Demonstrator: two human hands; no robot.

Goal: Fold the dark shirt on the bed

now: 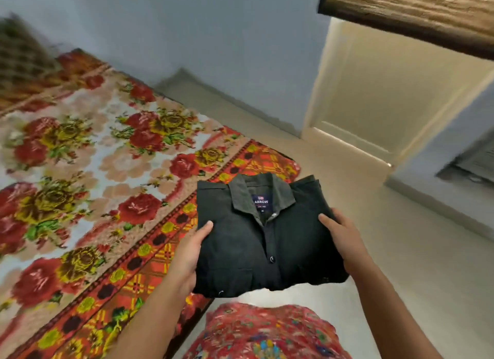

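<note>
- Head view is showing a person standing at the corner of a bed (80, 158), which is wearing a floral cover of red and yellow roses with an orange patterned border.
- Both hands are holding the dark shirt (267, 241) up in the air just off the bed's near corner, partly above the border and partly above the pale floor (401, 251) beside the bed.
- The left hand (187, 254), on the bed side, is gripping the shirt's left edge with the thumb lying on top and the fingers hiding underneath.
- The right hand (344, 241), on the side away from the bed, is gripping the opposite edge the same way.
- The shirt is appearing as a compact rectangle, with the collar and label facing up, the buttoned front running down the middle and the sleeves tucked out of sight.
- Its lower edge is sagging slightly between the hands.
- The folding is looking essentially finished.
- What seems to be remaining is laying the bundle flat on the bed, since it is not resting there now.
</note>
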